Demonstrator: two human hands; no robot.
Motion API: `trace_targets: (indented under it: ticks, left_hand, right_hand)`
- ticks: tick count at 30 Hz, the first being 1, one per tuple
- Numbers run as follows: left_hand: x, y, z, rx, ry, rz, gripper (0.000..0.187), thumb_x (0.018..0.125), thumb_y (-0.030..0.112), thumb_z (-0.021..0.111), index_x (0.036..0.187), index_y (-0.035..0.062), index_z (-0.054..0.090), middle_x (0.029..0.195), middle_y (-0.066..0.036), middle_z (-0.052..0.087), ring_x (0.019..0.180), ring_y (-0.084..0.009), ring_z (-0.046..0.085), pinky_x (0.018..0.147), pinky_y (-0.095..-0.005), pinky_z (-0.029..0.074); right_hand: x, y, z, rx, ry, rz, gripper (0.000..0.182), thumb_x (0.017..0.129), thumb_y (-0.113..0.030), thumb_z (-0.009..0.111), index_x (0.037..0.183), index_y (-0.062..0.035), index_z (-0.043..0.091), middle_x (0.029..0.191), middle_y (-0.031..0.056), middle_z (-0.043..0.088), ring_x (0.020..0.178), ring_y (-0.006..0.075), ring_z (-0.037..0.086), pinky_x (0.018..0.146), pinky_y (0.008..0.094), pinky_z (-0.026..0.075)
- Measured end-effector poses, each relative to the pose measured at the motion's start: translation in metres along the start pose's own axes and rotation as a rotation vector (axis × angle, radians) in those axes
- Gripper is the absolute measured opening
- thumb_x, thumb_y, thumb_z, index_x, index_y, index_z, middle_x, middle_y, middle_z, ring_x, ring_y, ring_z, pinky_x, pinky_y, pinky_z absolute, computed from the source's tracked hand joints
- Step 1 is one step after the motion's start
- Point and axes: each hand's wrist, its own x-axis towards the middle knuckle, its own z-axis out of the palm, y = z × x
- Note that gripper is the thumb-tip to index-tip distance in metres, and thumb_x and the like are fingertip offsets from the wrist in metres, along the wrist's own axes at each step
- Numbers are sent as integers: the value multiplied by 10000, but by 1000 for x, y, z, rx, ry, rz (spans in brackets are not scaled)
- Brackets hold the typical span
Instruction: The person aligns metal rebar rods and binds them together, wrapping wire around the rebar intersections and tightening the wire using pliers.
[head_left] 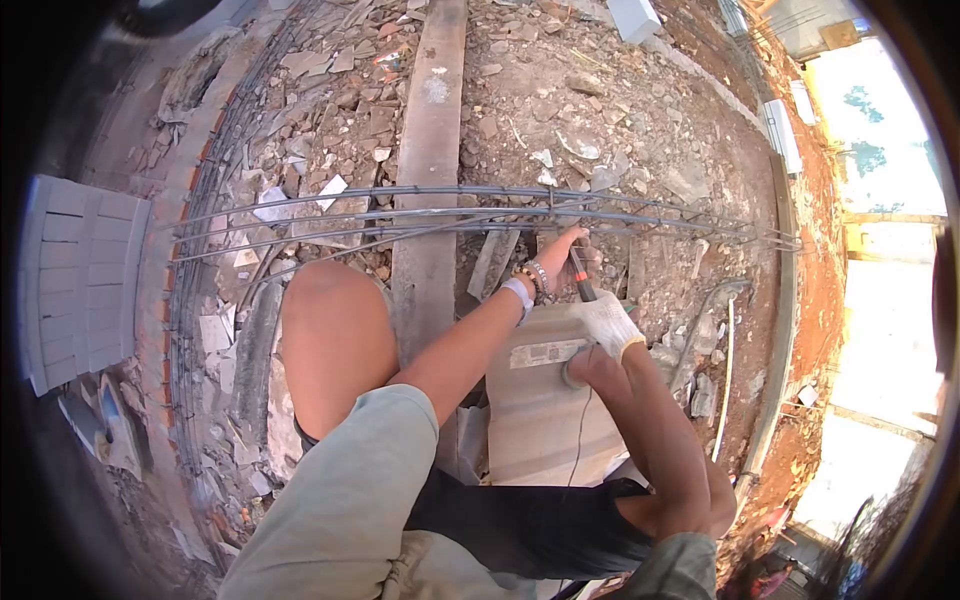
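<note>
My left hand (558,262), bare with beaded bracelets and a pale band at the wrist, reaches to the bundle of steel rebar (500,213). Its fingers are closed right at the lower bars, and what they pinch is too small to make out. In a white work glove, my right hand (608,320) grips a slim hand tool with a red-and-black handle (584,286). The tool's far end points up toward my left fingertips and the bars, where its head is partly hidden. Crosswise ties (551,200) join the rebar near my hands.
Beneath the bars runs a long plank (428,130) over broken rubble (340,100). A corrugated sheet with a label (530,430) lies below my hands, a thin wire (580,440) crossing it. Stacked grey blocks (85,280) stand left; long rods (205,200) lie beside a brick edge.
</note>
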Motion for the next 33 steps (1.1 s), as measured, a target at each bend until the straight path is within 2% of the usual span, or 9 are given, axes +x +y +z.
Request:
trace_targets:
  ticks: [2, 6, 13, 15, 19, 24, 27, 30, 33]
  left_hand:
    - [11, -12, 1, -3, 49, 46, 334, 906, 410, 635, 998, 92, 595, 865, -43, 665, 830, -194, 676, 741, -337, 553]
    - [38, -24, 33, -136, 155, 188, 312, 905, 428, 631, 934, 119, 602, 865, -53, 680, 785, -185, 670, 682, -364, 551]
    - [65, -33, 53, -383, 382, 300, 338, 892, 277, 543, 613, 142, 410, 569, -24, 449, 505, -189, 499, 537, -386, 484]
    - [59, -35, 47, -336, 398, 302, 343, 870, 271, 586, 603, 103, 449, 558, -41, 492, 466, -196, 524, 473, -365, 470]
    - [44, -42, 23, -369, 180, 231, 348, 857, 236, 606, 586, 102, 434, 530, -27, 448, 429, -197, 454, 471, -374, 426]
    - [11, -16, 14, -366, -38, 69, 368, 865, 247, 606, 577, 142, 401, 520, 4, 385, 466, -185, 435, 546, -381, 431]
    - [3, -5, -3, -238, -149, -13, 387, 882, 274, 603, 576, 176, 386, 514, 35, 365, 474, -155, 425, 570, -356, 429]
    - [1, -3, -5, -242, -219, -52, 389, 898, 272, 592, 587, 188, 375, 511, 50, 353, 470, -130, 414, 566, -342, 417]
    - [-2, -6, -6, -234, -239, -25, 369, 910, 269, 581, 605, 187, 389, 519, 53, 359, 474, -122, 415, 569, -339, 422]
  right_hand:
    - [5, 1, -19, -530, 432, -232, 273, 784, -181, 641, 980, -4, 573, 860, 253, 654, 904, 386, 672, 768, 481, 519]
    - [19, -10, -53, -930, 570, -370, 390, 734, -196, 705, 1049, -31, 544, 928, 207, 649, 877, 374, 668, 755, 478, 525]
    - [7, -23, -46, -863, 462, -233, 512, 719, -291, 722, 1101, -5, 537, 987, 242, 655, 923, 397, 661, 782, 469, 531]
    - [-5, -30, -49, -829, 324, -210, 570, 748, -371, 720, 1127, 25, 564, 981, 240, 667, 903, 365, 675, 797, 448, 527]
    - [14, -36, -87, -476, -406, -165, 532, 786, -413, 746, 1056, 36, 656, 838, 96, 652, 784, 177, 615, 725, 334, 511]
    - [46, 31, -59, 605, -775, 90, 387, 872, -233, 694, 1156, 13, 601, 981, 88, 657, 850, 190, 644, 779, 331, 538]
    - [14, 16, -21, 1019, -773, 198, 326, 896, -152, 649, 1180, -3, 593, 1057, 141, 666, 960, 263, 668, 867, 379, 546]
    - [3, 2, -15, 1077, -665, 250, 317, 895, -160, 652, 1166, -6, 597, 1062, 143, 664, 960, 259, 668, 873, 384, 544]
    - [-5, -15, -11, 809, -536, 195, 248, 879, -192, 682, 1045, -15, 632, 885, 84, 647, 782, 201, 634, 723, 339, 519]
